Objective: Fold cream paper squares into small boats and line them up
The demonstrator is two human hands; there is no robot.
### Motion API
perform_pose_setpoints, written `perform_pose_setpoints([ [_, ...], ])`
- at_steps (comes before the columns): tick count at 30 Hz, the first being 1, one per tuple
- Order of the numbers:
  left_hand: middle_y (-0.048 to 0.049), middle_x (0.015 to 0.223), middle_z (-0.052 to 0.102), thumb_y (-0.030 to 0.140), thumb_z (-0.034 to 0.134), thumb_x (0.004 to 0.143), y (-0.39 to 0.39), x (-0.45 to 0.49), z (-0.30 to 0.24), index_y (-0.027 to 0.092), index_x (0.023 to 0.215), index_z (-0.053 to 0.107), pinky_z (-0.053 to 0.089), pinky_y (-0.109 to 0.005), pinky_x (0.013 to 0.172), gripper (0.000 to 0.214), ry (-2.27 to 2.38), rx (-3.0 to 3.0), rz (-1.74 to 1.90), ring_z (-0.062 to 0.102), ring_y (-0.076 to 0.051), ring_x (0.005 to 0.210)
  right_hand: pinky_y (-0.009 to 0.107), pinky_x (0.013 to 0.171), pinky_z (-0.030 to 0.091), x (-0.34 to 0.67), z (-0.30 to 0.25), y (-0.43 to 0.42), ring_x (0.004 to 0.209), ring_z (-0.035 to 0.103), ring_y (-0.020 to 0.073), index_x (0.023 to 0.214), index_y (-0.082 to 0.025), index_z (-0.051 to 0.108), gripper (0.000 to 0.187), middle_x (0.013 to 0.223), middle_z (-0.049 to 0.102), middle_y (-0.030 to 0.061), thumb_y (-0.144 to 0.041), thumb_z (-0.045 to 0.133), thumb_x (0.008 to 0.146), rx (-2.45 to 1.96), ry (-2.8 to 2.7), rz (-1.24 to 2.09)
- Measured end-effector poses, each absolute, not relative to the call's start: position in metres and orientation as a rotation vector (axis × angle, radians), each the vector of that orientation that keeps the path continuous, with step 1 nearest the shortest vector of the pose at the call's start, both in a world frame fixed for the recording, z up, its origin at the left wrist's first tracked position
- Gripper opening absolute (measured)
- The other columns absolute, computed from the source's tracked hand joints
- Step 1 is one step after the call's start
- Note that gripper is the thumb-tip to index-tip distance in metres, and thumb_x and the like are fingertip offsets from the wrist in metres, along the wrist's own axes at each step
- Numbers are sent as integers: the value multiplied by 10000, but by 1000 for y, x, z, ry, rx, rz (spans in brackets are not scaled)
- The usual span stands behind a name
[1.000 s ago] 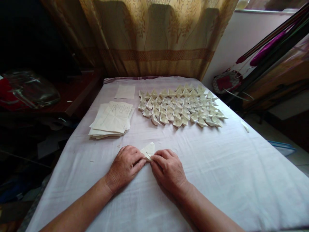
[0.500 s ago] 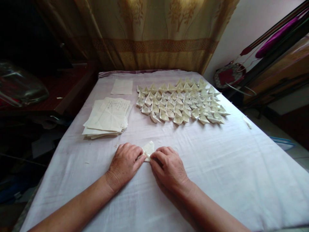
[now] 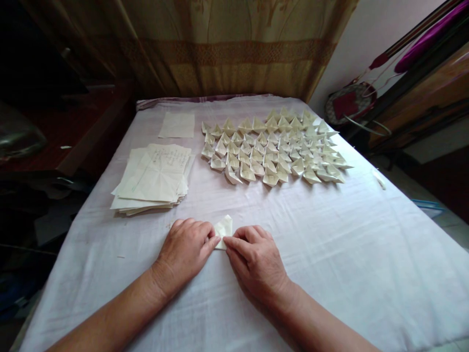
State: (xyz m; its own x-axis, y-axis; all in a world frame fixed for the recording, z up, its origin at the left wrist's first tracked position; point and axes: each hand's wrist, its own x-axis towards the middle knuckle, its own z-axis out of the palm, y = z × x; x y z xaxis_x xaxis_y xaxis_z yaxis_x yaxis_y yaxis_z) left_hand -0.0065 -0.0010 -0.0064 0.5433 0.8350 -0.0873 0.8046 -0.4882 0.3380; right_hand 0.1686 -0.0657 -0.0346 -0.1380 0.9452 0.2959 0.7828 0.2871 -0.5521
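A small folded piece of cream paper (image 3: 224, 226) lies on the white cloth between my hands, its pointed corner facing away from me. My left hand (image 3: 186, 245) is closed at its left side, thumb and fingers pinching the edge. From the right, my right hand (image 3: 254, 254) presses thumb and forefinger onto the lower part of the same paper. Beyond my left hand sits a stack of cream paper sheets (image 3: 152, 173), creased, with handwriting on the top one. Several folded paper boats (image 3: 271, 149) stand in rows farther back on the right.
A single square sheet (image 3: 177, 125) lies behind the stack. The cloth-covered table (image 3: 330, 254) reaches to a patterned curtain (image 3: 220, 54). A dark red desk (image 3: 84, 129) adjoins on the left; a round bag (image 3: 350, 108) is beyond the right edge.
My right fingers have shifted slightly left over the folded paper, and a raised flap on it now lies flatter. The camera view has tilted and moved a little closer.
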Motion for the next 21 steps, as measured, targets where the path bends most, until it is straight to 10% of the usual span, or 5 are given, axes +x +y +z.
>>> perform_pose_setpoints([
  [21, -5, 740, 672, 296, 618, 902, -2, -5, -10, 219, 775, 628, 362, -350, 715, 149, 1384, 2506, 131, 612, -224, 756, 363, 834, 376, 167, -30, -68, 938, 556, 206, 1047, -258, 696, 167, 1007, 695, 33, -236, 549, 970, -1545, -2071, 241],
])
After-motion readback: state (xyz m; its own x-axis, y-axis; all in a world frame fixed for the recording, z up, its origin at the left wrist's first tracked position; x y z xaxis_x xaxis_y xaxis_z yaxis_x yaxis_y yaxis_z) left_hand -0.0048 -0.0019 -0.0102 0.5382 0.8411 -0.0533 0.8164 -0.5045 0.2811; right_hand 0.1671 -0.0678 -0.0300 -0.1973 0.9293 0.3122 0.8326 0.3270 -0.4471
